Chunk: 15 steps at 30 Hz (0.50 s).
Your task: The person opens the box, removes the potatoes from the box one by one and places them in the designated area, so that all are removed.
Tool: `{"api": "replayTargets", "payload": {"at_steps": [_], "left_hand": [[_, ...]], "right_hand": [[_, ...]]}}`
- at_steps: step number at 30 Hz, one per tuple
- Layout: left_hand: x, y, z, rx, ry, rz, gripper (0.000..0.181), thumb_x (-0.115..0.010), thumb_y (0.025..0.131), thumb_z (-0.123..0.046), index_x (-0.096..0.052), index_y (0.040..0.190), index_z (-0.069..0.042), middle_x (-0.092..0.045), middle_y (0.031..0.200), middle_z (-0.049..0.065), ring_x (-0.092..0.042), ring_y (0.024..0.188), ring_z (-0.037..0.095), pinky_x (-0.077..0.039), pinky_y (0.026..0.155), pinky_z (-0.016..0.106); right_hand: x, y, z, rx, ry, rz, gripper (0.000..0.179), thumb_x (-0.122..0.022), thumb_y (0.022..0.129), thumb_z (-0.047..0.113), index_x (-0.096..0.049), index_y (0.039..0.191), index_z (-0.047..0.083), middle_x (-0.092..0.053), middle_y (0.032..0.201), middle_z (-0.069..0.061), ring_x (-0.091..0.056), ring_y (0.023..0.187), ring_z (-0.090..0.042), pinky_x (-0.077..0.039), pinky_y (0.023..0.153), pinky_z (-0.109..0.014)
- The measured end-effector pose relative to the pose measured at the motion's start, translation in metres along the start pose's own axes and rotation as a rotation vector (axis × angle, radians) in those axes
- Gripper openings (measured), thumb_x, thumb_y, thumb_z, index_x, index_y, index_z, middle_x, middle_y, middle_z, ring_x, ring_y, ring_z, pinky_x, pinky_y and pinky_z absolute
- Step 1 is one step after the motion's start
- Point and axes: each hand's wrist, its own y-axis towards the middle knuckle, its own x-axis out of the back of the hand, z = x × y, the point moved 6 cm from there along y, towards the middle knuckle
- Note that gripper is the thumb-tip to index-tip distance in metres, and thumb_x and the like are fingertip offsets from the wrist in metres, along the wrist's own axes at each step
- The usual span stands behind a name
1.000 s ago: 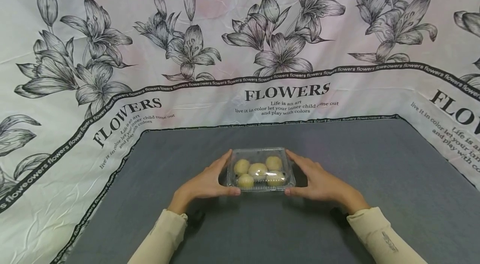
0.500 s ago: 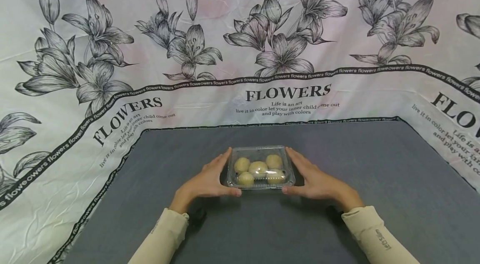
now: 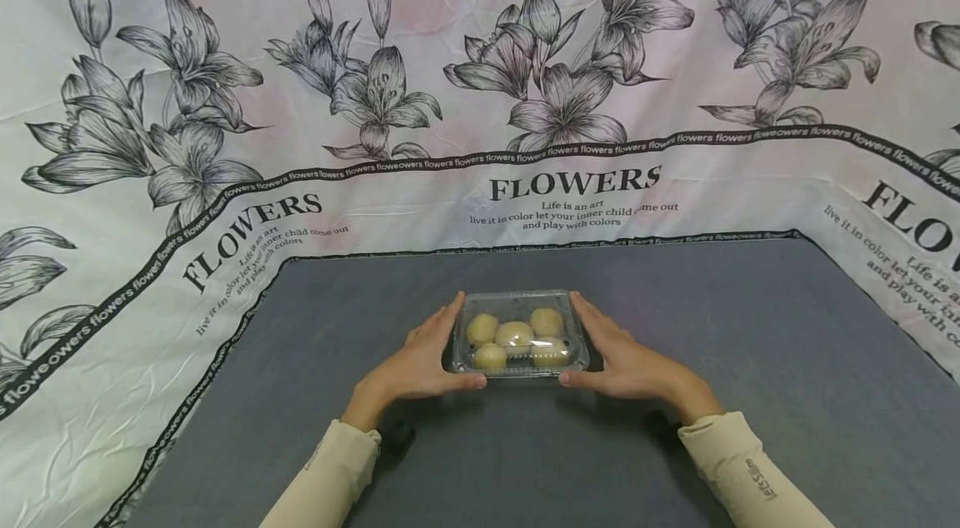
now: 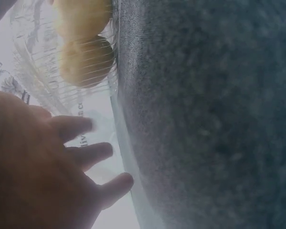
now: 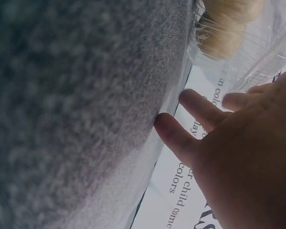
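A clear plastic clamshell box (image 3: 521, 303) stands on the grey table with several round, pale yellow, potato-like items (image 3: 514, 336) inside; its lid looks closed. My left hand (image 3: 408, 361) holds the box's left side, thumb along the front edge and index finger at the back corner. From the other side my right hand (image 3: 633, 361) grips it in the same way. In the left wrist view, the outer fingers (image 4: 97, 152) spread apart beside the box. The right wrist view likewise shows extended outer fingers (image 5: 200, 109) near the table. Contact at the far fingertips is hidden.
A grey cloth surface (image 3: 525, 461) surrounds the box. Behind it and along both sides rises a white flower-printed curtain (image 3: 420, 211) with lettering and black bands. Beige sleeves (image 3: 330, 470) cover both forearms.
Both thumbs have slid slightly inward along the front edge of the box. The right forearm has shifted a little left. The box stays almost in the same place.
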Motion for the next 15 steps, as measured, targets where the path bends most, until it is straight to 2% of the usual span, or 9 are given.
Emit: {"api": "replayTargets", "payload": {"at_steps": [9,15], "left_hand": [[-0.0018,0.0003,0.0014,-0.021,-0.032,0.028,0.123,-0.076,0.082,-0.063,0.013,0.162,-0.035,-0.006,0.173,-0.002,-0.011,0.159,0.033,-0.010,0.122,0.069],[-0.0025,-0.0011,0.0006,-0.029,-0.033,0.034,0.122,-0.076,0.085,-0.059,0.011,0.164,-0.028,-0.008,0.173,-0.001,-0.012,0.159,0.033,-0.011,0.122,0.068]], "right_hand": [[0.0001,-0.0007,-0.0005,-0.012,-0.018,-0.003,0.112,-0.071,0.090,0.057,-0.001,0.166,0.013,-0.011,0.170,-0.021,-0.017,0.153,-0.051,-0.018,0.115,-0.076],[0.0001,-0.0024,-0.0001,-0.021,-0.007,-0.004,0.111,-0.071,0.091,0.055,0.000,0.166,0.016,-0.011,0.171,-0.020,-0.016,0.153,-0.052,-0.016,0.115,-0.077]]}}
